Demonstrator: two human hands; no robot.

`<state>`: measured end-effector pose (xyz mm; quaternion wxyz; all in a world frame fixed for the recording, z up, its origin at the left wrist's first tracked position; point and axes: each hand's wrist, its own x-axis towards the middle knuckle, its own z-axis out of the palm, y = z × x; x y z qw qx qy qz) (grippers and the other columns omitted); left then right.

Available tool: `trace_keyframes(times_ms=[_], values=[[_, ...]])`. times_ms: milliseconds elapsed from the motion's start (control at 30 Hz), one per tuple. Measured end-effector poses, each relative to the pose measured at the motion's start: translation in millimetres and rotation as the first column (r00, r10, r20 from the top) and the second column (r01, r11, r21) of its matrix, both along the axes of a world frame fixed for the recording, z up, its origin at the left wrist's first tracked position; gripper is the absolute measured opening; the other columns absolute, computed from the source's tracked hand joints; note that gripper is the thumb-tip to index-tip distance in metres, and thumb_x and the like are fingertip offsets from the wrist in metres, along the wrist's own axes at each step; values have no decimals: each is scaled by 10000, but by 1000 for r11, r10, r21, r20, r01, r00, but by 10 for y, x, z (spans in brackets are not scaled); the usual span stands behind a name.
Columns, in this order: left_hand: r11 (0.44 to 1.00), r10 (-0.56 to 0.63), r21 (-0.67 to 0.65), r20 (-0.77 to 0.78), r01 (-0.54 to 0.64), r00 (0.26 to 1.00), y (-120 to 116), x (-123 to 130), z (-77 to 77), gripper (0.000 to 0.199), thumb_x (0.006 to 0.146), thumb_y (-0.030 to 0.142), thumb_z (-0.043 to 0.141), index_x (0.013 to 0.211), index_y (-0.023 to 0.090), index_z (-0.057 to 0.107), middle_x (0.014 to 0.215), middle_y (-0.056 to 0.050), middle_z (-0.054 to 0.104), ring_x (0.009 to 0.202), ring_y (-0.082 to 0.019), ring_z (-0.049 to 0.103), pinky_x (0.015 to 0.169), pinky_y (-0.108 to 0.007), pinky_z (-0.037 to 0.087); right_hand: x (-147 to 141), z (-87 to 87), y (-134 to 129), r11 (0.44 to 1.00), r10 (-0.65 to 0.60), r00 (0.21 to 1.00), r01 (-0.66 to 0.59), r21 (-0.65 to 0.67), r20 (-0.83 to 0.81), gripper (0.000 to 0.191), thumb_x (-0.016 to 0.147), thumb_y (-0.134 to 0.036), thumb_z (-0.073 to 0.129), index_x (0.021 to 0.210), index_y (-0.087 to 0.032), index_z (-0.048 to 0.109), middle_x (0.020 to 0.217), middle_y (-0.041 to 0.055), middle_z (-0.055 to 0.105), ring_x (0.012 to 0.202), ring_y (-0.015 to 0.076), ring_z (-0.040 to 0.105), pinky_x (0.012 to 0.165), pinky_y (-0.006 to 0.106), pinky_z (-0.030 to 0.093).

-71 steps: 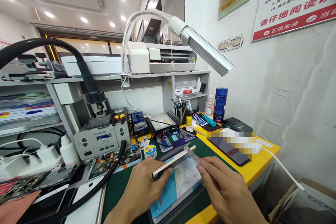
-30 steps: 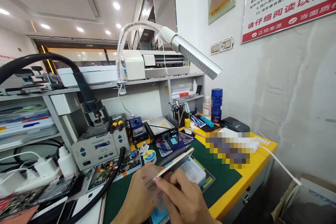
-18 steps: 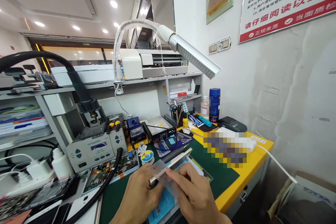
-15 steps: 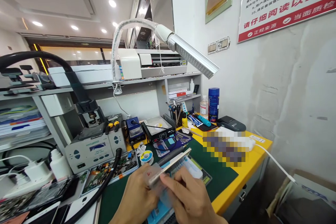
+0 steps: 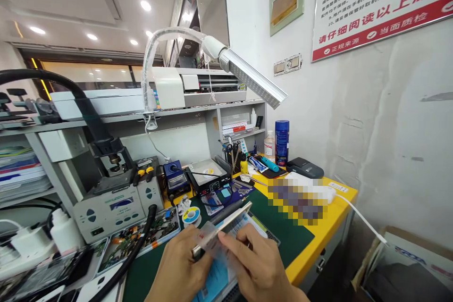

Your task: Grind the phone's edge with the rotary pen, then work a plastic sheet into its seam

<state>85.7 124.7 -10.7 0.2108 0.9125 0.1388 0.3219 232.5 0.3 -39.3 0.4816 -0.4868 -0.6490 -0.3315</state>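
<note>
A slim phone [image 5: 238, 215], seen nearly edge-on, is tilted above the green mat [image 5: 271, 214]. My left hand [image 5: 182, 259] is closed around its near end. In my right hand [image 5: 258, 257] is a translucent plastic card [image 5: 212, 245], pinched with the index finger lying along the phone's edge. The card overlaps the phone's near side; whether it has slipped into the edge cannot be made out. Below both hands lies a light-blue printed sheet or packet [image 5: 215, 276], partly covered by them.
On the left stand a grey hot-air station [image 5: 116, 207] and a tray of circuit boards [image 5: 141, 238], crossed by a black hose [image 5: 136, 257]. A solder spool [image 5: 191, 216] sits beyond my left hand. Behind are a heating plate [image 5: 208, 174] and a blue can [image 5: 282, 143]. A lamp [image 5: 253, 78] hangs overhead.
The view has shifted slightly, moving the bench leftward in the picture. Both hands keep hold of the phone and card; the card is turned a little and more of the blue sheet shows.
</note>
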Motion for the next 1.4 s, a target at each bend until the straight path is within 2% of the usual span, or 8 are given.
trace_keyframes(times_ms=[67,133,200,267,433,633,1233,1400], values=[[1000,-2,2,-1,2,1000,0,6,6,422,990,352,481,592,215,518,622,11,578,593,-144,540,572,-233,406,-6,-8,-7,999,43,999,-43,11,-12,381,938,-45,526,1273,-126,691,744,59,568,589,154,486,485,259,322],[1000,10,-10,-6,-10,1000,2,12,9,400,1000,381,498,649,224,607,647,3,617,646,-160,592,611,-241,436,-2,-3,-11,993,78,954,-100,-65,-290,266,960,-151,567,1150,-158,753,734,54,597,597,149,517,524,261,373],[999,28,-31,-19,-28,999,7,17,12,353,1007,415,518,756,241,695,683,-2,661,708,-174,636,636,-244,453,20,24,-11,971,6,750,-164,-177,-661,229,966,-332,610,915,-166,760,706,49,613,605,150,544,562,265,416],[998,40,-47,-32,-41,999,13,17,12,341,1006,442,529,798,258,728,689,2,677,707,-175,641,621,-245,445,41,64,-2,937,-96,524,-240,-254,-846,413,961,-490,591,695,-179,645,587,25,570,529,144,531,516,261,417],[997,30,-62,-59,-34,998,15,-6,12,347,1007,453,524,805,279,746,732,3,712,714,-176,642,635,-253,438,-43,134,49,827,-170,312,-471,-308,-935,552,921,-673,522,635,-202,551,415,-23,482,308,123,450,326,233,287],[997,12,-73,-83,-18,996,-18,-19,27,354,1017,444,507,812,273,739,747,5,720,728,-168,643,672,-250,441,-146,154,69,851,-153,236,-463,-249,-960,612,850,-740,586,590,-187,544,434,-29,467,369,88,438,401,216,323],[1000,-18,-9,-55,17,998,-43,2,63,441,1036,367,467,641,222,601,673,19,681,656,-131,596,651,-222,425,-264,151,134,665,-164,143,-715,-216,-976,708,799,-802,582,534,-146,582,411,1,511,305,71,450,330,178,308],[1000,-4,-18,-65,3,998,-23,-7,44,379,1027,384,492,736,244,692,722,6,708,704,-157,630,653,-238,440,-151,190,105,644,-174,122,-737,-207,-977,680,817,-780,567,567,-148,585,435,4,545,305,67,465,288,154,239]])
